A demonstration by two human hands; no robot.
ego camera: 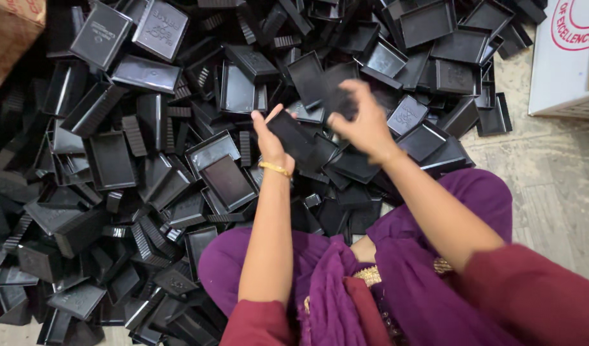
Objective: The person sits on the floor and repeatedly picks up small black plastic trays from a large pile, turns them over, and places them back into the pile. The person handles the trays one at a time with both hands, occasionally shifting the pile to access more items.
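I sit on the floor with purple cloth over my knees. My left hand (271,142) grips a flat black plastic tray part (296,136) by its near end. My right hand (365,125) is blurred and closes on a smaller black plastic piece (340,100) just above the tray part's far end. A gold bangle sits on my left wrist. Both hands hover over a large heap of black plastic trays and lids (147,160).
The heap of black box parts spreads across the floor to the left and far side. A white carton (564,57) stands at the upper right on a beige floor (551,186). A brown cardboard box corner (9,32) shows upper left.
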